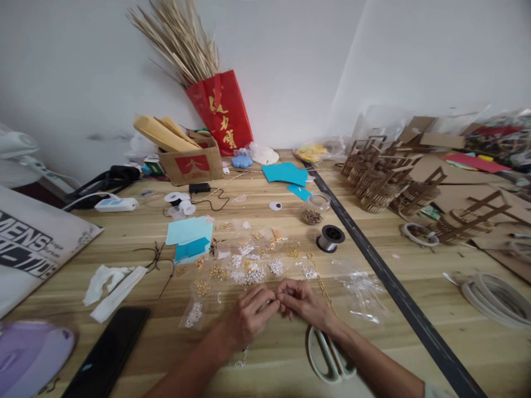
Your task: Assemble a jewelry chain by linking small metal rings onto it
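Fingertips meeting, my left hand (251, 312) and my right hand (301, 299) are both closed in a pinch over the table. What they hold is too small and hidden to make out. Below my left wrist a thin silvery chain (241, 358) shows; whether it runs up into the fingers cannot be seen. Just beyond the hands lie small bags of silver beads (254, 273) and gold beads (218, 271). A gold chain (321, 282) passes beside my right hand. Pale-handled scissors (327, 356) lie by my right forearm, partly under it.
A wire spool (331, 239) and a bowl of dark beads (312, 216) stand beyond my right hand. Clear plastic bags (363, 293) lie to the right, near a black strip (373, 260). A phone (110, 354) is at left. Woven baskets (381, 185) stand at far right.
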`<state>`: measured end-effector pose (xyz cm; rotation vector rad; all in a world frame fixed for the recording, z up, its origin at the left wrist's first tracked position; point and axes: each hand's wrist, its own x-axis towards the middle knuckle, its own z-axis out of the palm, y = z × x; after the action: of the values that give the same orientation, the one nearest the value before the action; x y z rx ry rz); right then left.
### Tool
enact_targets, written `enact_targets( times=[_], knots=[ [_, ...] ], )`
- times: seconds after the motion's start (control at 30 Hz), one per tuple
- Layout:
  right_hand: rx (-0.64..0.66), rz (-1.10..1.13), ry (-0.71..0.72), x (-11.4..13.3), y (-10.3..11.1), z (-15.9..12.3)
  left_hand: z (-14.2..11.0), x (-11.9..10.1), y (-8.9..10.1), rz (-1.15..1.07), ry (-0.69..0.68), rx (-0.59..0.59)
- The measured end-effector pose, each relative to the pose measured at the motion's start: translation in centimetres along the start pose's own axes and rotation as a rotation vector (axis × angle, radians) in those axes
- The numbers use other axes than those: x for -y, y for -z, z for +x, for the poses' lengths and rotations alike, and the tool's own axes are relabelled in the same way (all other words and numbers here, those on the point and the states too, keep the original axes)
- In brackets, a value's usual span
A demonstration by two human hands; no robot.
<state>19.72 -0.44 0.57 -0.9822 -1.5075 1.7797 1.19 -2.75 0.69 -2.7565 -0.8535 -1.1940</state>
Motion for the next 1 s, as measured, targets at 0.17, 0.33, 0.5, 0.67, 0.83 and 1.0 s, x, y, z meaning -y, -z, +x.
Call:
enact_targets(
  times=[0.17,0.33,0.5,0.67,0.83,1.0],
  knots=[
    [0.002,0.021,-0.028,-0.2,0.1,0.1,0.3,0.0,0.4,0.062,-0.067,0.023],
    [0.010,0.042,-0.051,-0.4,0.1,0.1,0.6,-0.1,0.9,0.130,-0.144,0.062],
    [0.019,0.025,-0.059,-0.5,0.2,0.1,0.6,-0.2,0.7,0.147,-0.119,0.090],
    [0.018,0.010,-0.049,-0.4,0.2,0.0,0.4,-0.2,0.3,0.111,-0.057,0.096],
    [0.017,-0.028,-0.021,-0.1,0.1,-0.1,0.2,-0.2,0.0,-0.027,0.080,0.075],
    [-0.033,-0.131,0.085,0.1,0.0,-0.5,0.2,-0.3,-0.5,-0.228,0.336,0.054]
  ],
)
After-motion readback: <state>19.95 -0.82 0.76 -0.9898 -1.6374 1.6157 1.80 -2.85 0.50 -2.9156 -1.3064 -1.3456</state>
